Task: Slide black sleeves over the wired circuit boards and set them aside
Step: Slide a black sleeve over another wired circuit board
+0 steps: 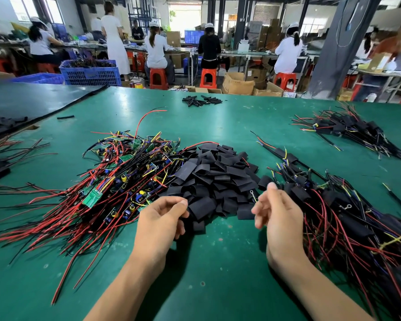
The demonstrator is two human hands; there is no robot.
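Meanwhile, curled left hand [160, 220] at 6 o'clock of the sleeves [214, 173], grasp impossible to tell; held right hand [280, 218] slack, empty, at 4 o'clock, with circuit boards [125, 179] heaped at 9 o'clock.

1. We see a green table top [218, 117], scuffed pale in spots.
2. The heaped sleeves [213, 179] are plain matt black.
3. The bare circuit boards [94, 196] are green, their wires [56, 218] mostly red and black, with yellow, blue and purple strands.
4. The sleeved boards [347, 218] show black, crossed by red and yellow wire.
5. Behind, we note blue crates [90, 74], red-orange stools [158, 77] and brown cartons [239, 84].
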